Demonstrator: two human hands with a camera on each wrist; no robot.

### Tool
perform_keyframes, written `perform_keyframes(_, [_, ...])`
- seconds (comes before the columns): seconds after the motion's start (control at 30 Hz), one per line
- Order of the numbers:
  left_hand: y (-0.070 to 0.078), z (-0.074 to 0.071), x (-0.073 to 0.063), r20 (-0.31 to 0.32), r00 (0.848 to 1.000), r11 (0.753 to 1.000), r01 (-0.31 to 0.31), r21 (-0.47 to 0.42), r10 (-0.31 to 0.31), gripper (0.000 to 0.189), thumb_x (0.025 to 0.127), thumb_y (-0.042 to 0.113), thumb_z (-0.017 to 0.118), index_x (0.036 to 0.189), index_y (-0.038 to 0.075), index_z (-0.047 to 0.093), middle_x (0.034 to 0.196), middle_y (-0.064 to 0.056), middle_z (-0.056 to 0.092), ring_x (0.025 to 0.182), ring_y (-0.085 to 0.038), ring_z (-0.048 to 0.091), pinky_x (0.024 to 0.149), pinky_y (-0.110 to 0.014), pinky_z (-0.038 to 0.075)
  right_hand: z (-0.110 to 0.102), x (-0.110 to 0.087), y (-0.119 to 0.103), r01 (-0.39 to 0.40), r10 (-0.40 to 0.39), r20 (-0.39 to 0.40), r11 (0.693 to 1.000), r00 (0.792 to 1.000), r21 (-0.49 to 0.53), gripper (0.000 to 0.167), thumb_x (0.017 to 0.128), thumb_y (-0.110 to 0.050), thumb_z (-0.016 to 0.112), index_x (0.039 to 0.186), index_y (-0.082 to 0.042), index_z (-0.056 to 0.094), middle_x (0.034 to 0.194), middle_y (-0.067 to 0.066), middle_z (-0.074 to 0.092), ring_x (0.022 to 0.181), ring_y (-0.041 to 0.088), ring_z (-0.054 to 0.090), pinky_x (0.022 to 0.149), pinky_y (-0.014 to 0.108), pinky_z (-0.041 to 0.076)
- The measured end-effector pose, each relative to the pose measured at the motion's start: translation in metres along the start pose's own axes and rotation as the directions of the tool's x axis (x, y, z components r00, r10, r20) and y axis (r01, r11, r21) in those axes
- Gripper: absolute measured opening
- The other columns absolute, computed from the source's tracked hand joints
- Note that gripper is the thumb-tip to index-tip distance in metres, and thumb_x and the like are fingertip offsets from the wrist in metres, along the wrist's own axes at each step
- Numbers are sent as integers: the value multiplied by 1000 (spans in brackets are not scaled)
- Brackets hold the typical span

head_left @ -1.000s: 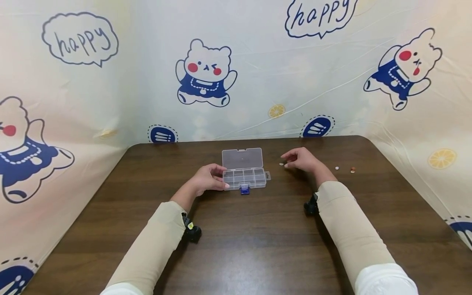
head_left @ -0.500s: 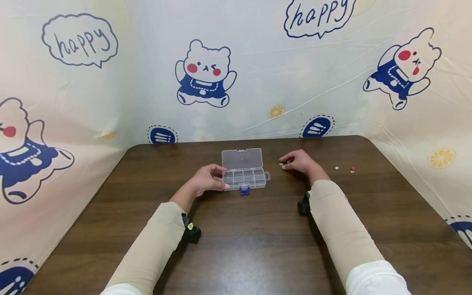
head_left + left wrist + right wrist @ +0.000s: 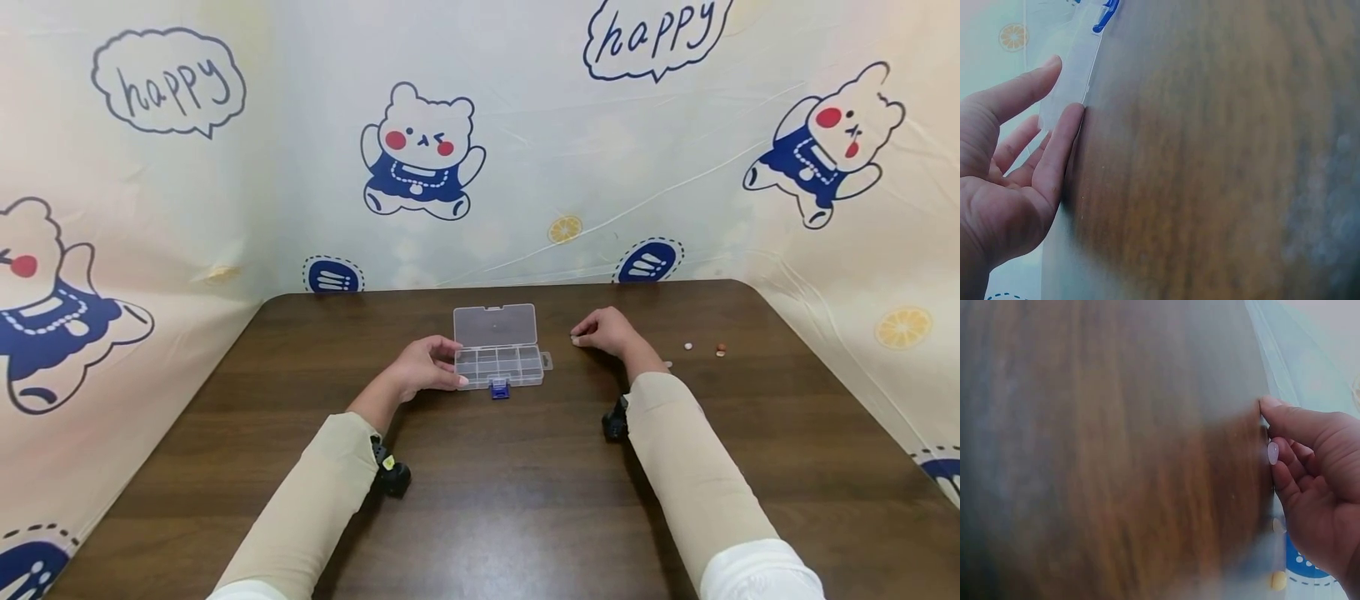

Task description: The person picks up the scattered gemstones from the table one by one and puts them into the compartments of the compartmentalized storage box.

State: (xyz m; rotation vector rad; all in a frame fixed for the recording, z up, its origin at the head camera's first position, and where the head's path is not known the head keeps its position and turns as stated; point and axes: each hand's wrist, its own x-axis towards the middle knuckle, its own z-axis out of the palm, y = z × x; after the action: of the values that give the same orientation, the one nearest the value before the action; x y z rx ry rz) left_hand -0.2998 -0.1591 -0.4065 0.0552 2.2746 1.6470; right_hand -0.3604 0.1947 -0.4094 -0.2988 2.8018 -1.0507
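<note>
Gripping the left end of an open clear plastic compartment box (image 3: 498,365) on the brown wooden table (image 3: 480,483) is the left hand (image 3: 422,367). Right of the box, the right hand (image 3: 606,332) bunches its fingers by a pale oval piece (image 3: 1273,453); whether they pinch it, I cannot tell.

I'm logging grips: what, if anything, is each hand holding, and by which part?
Left hand: clear box, by its left end. Right hand: cannot be told.

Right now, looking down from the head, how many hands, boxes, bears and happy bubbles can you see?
Hands: 2 (left hand, right hand)
Clear box: 1
Printed bears: 3 (left bear, cut by the edge; middle bear; right bear)
Happy bubbles: 2 (left bubble, right bubble)
Total: 8
</note>
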Motion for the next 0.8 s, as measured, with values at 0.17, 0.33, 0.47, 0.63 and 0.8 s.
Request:
perform_keyframes(0.17, [1,1,1,3,1000,1000,-4,4,4,64,69,-4,86,125,8,59,128,-14,52,99,-28,58,78,-35,59,-1,-1,3,20,-21,-22,1000,1000,-22,15,88,-13,74,100,-4,76,105,14,69,99,28,56,95,46,47])
perform_keyframes(0.33, [0,0,2,-3,1000,1000,-9,8,9,65,68,-4,86,126,7,59,127,-15,53,99,-28,57,78,-34,59,0,-3,3,58,-58,-48,998,997,-13,17,89,-15,73,101,-4,75,104,14,69,97,28,58,93,45,48])
perform_keyframes(0.47, [0,0,0,-2,1000,1000,-20,14,20,64,69,-4,86,126,7,59,127,-14,53,99,-28,57,78,-35,59,-1,-6,1,53,-51,-78,998,996,31,18,89,-15,73,103,-4,75,103,14,69,93,27,57,88,42,51])
perform_keyframes(0.63, [-1,0,0,-1,1000,1000,-13,5,13,64,68,-3,86,125,7,59,126,-14,53,98,-28,58,78,-35,59,-1,-10,0,30,-21,-91,995,996,98,20,90,-17,72,106,-4,73,101,13,67,84,25,58,76,34,54])
perform_keyframes(0.8, [0,1,-1,-13,1000,1000,-6,10,6,64,68,-3,87,125,7,60,126,-14,53,97,-28,58,77,-34,59,-4,-15,-4,35,-19,-101,987,995,158,20,90,-17,72,106,-4,73,101,13,67,79,24,60,70,28,56])
